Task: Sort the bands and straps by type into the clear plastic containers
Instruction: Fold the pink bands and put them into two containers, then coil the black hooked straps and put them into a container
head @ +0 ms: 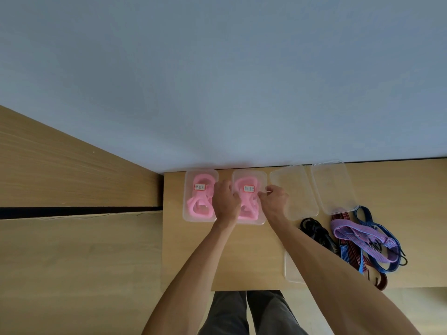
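Note:
Two clear containers hold pink bands and carry white labels: one at the far left (191,215) and one beside it (262,176). My left hand (225,201) grips the left edge of the second container, fingers curled over it. On that container's right edge, my right hand (274,201) does the same. Two clear containers with nothing in them, one (294,192) next to the other (333,187), lie to the right. A black strap (314,229) and a tangle of purple, blue and red straps (362,238) lie at the right.
The wooden table (188,262) stands against a pale wall. A clear lid or container (291,272) lies partly under my right forearm near the front edge. A wooden cabinet stands to the left. My legs show below the table's edge.

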`<state>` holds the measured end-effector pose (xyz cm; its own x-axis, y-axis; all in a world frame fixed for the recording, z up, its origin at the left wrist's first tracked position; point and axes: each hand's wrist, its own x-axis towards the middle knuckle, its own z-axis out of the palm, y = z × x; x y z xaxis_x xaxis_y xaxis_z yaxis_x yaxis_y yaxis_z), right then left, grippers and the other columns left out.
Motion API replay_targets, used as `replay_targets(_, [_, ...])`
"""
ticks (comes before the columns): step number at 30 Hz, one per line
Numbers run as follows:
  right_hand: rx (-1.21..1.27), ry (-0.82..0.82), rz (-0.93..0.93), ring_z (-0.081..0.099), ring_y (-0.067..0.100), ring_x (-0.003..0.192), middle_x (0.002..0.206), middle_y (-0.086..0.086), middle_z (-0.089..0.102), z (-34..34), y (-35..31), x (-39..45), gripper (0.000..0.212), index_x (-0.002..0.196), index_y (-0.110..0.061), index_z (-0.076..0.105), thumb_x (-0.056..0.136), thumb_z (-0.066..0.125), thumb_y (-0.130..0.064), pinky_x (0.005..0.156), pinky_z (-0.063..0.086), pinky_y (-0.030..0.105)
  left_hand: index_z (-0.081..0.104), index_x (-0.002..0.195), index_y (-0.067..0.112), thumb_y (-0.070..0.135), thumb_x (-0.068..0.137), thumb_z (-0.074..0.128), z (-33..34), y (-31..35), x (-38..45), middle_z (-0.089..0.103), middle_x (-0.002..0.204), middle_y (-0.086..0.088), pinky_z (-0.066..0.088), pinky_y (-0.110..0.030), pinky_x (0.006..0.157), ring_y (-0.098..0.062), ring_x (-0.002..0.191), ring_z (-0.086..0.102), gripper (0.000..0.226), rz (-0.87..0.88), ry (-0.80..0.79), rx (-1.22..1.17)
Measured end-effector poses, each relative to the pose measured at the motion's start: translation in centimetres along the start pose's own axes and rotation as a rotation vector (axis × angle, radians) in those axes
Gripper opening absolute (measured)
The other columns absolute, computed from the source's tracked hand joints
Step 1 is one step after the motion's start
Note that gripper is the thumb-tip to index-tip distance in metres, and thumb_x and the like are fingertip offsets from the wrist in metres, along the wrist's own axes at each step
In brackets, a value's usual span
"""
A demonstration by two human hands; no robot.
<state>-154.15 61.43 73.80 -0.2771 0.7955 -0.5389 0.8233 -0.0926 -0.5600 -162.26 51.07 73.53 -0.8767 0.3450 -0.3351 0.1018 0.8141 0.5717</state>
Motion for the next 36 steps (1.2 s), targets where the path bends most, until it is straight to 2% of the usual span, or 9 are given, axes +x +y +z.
replay_targets(3, [0.006,0.014,-0.076,0.053,0.031,0.063,0.066,0.020,0.057,0.3,-0.3,-0.5,0.042,0.119,-0.003,0.062,0.080,0.061,0.010,0.060,0.047,0.033,0.058,0.091,0.012,0.003,0.090,0.060,0.1,-0.4,0.1,0.055,0.078,0.001,0.027,-0.017,0.049,-0.018,0.065,0.051,0.010,0.061,-0.002,0.017])
replay_targets(6, [0.000,-0.018,-0.111,0.050,0.027,0.064,0.068,0.014,0.051,0.9,-0.3,-0.6,0.065,0.140,-0.014,0.051,0.081,0.056,0.014,0.070,0.055,0.047,0.053,0.138,0.016,0.003,0.095,0.056,0.0,-0.6,0.2,0.067,0.099,-0.003,0.053,-0.030,0.065,-0.024,0.084,0.064,0.045,0.161,-0.042,0.044])
replay_targets(9, [-0.043,-0.030,-0.108,0.051,0.025,0.068,0.073,0.011,0.052,1.2,-0.2,0.1,0.063,0.141,-0.013,0.052,0.083,0.058,0.011,0.074,0.056,0.046,0.041,0.151,0.019,0.008,0.096,0.057,0.2,-0.8,0.3,0.067,0.094,-0.010,0.052,-0.031,0.065,-0.026,0.082,0.065,0.058,0.165,-0.084,0.120])
replay_targets(18, [-0.223,-0.097,-0.105,0.066,0.037,0.085,0.096,0.021,0.069,0.3,-1.1,-0.1,0.066,0.147,-0.022,0.045,0.087,0.055,0.004,0.075,0.056,0.040,0.028,0.155,0.029,0.017,0.102,0.052,0.0,-0.8,0.1,0.042,0.062,0.007,0.025,-0.019,0.041,-0.010,0.052,0.040,0.060,0.131,-0.156,0.146])
replay_targets(23, [-0.290,-0.192,-0.122,0.048,0.020,0.060,0.071,0.004,0.050,-0.6,-0.1,-1.2,0.079,0.155,-0.028,0.028,0.085,0.044,0.006,0.049,0.032,0.021,0.022,0.152,0.031,0.008,0.088,0.063,-1.0,-0.6,-1.4,0.063,0.092,-0.004,0.052,-0.042,0.059,-0.025,0.075,0.063,0.079,0.086,-0.346,-0.090])
replay_targets(26, [-0.216,-0.145,-0.044,0.063,0.034,0.084,0.092,0.017,0.063,-1.0,0.3,-2.2,0.060,0.143,-0.015,0.046,0.086,0.045,0.005,0.070,0.055,0.036,0.018,0.154,0.029,0.019,0.093,0.064,-2.0,-0.8,-2.6,0.063,0.096,-0.003,0.052,-0.042,0.058,-0.024,0.076,0.064,0.077,0.087,-0.355,-0.080])
replay_targets(29, [-0.321,-0.130,0.070,0.065,0.035,0.100,0.111,0.020,0.065,-1.2,0.8,-3.5,0.027,0.119,-0.004,0.062,0.098,0.047,-0.011,0.079,0.054,0.037,0.018,0.155,0.021,0.027,0.094,0.066,-2.2,-1.6,-3.5,0.066,0.102,-0.010,0.055,-0.040,0.061,-0.028,0.082,0.066,0.078,0.101,-0.255,0.060])
replay_targets(33, [-0.300,-0.241,0.038,0.066,0.030,0.102,0.114,0.012,0.065,-1.2,2.2,-4.6,0.022,0.109,-0.013,0.064,0.104,0.043,-0.018,0.076,0.053,0.031,0.050,0.121,0.012,0.033,0.102,0.049,-2.0,-2.9,-5.3,0.068,0.081,-0.006,0.057,-0.040,0.051,-0.023,0.055,0.067,0.028,-0.090,-0.347,-0.008])
replay_targets(36, [-0.208,-0.271,0.005,0.065,0.032,0.084,0.100,0.019,0.070,-0.9,4.2,-4.8,0.021,0.096,-0.004,0.065,0.097,0.044,-0.009,0.071,0.049,0.032,0.056,0.103,0.010,0.026,0.097,0.045,-1.9,-3.5,-5.7,0.064,0.066,-0.006,0.046,-0.032,0.045,-0.022,0.051,0.061,0.020,-0.259,-0.494,-0.298])
